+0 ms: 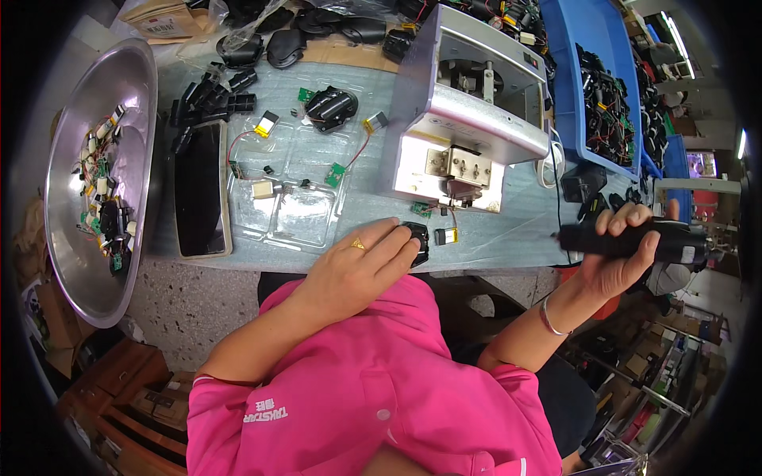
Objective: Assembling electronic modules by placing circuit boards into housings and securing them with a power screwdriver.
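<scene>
At the front edge of the table, my left hand [347, 268] has its fingers curled over a small black plastic housing [421, 247], partly covering it. Out to the right, my right hand [623, 255] grips a black electric screwdriver [583, 238], whose tip points left, away from the housing. Just right of the housing lies a small silver battery [447, 236] with yellow tape. A green circuit board [421, 209] sits behind the housing, below a grey metal machine [484, 127] with a metal fixture on its front.
A clear plastic tray [298, 224] with batteries and boards on wires lies left of centre. Beside it is a dark-screened tablet [198, 186]. A metal bowl [63, 170] of electronic parts stands far left. Black housings [332, 108] lie behind. A blue bin [567, 55] is at the right.
</scene>
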The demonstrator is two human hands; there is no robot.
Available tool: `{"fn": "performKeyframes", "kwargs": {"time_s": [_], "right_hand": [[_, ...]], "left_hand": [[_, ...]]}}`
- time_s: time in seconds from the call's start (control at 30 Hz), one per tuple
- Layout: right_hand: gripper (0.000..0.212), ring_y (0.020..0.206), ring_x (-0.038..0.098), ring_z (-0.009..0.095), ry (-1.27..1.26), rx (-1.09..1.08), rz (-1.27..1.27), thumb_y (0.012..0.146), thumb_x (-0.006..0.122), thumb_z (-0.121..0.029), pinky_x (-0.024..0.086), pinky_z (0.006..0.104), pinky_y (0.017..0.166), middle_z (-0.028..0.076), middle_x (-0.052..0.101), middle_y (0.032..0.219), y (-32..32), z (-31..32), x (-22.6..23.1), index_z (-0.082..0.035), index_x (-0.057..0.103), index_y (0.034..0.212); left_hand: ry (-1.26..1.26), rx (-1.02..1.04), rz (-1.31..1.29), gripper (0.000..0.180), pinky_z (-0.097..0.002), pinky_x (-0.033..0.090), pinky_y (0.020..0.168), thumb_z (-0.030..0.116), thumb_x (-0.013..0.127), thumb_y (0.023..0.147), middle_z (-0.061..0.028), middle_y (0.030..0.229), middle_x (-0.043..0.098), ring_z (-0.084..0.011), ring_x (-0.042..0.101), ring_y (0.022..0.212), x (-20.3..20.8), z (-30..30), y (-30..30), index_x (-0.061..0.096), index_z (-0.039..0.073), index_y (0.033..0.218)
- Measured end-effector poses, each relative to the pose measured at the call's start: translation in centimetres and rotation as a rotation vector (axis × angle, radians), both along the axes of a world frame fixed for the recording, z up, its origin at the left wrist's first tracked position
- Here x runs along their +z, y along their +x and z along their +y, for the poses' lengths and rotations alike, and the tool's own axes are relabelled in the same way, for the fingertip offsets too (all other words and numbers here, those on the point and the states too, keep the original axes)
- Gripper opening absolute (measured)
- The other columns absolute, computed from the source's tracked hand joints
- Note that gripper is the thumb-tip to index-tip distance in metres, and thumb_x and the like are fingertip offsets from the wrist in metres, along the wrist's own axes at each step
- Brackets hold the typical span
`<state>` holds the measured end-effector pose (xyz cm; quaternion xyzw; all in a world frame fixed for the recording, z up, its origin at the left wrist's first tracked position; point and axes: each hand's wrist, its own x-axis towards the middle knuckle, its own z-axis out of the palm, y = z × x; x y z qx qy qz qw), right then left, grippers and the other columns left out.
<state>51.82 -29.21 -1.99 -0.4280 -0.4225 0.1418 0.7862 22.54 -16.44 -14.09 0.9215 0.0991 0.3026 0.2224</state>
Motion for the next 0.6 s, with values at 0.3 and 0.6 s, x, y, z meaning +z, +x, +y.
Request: {"fn": "performKeyframes", "kwargs": {"time_s": [0.3,0.6], "right_hand": [[0.058,0.071,0.059,0.016,0.254,0.885,0.075,0.089,0.075,-0.023,0.054,0.0343,0.065,0.003,0.055,0.088,-5.6,7.9,1.7,-0.012,0.046,0.138],[0.038,0.058,0.051,0.015,0.152,0.542,-0.126,0.090,0.064,-0.010,0.049,0.0323,0.053,0.003,0.051,0.075,-7.1,9.2,-0.4,-0.008,0.048,0.124]], "left_hand": [[-0.013,-0.026,-0.007,0.044,-0.0372,0.055,0.089,0.016,0.077,0.077,-0.0099,0.117,0.059,-0.0290,0.059,0.113,-0.2,0.0,0.3,0.063,0.001,0.116],[0.001,-0.024,-0.008,0.042,-0.0365,0.055,0.090,0.017,0.075,0.077,-0.0092,0.117,0.059,-0.0281,0.058,0.114,-0.4,0.0,0.5,0.063,0.001,0.115]]}}
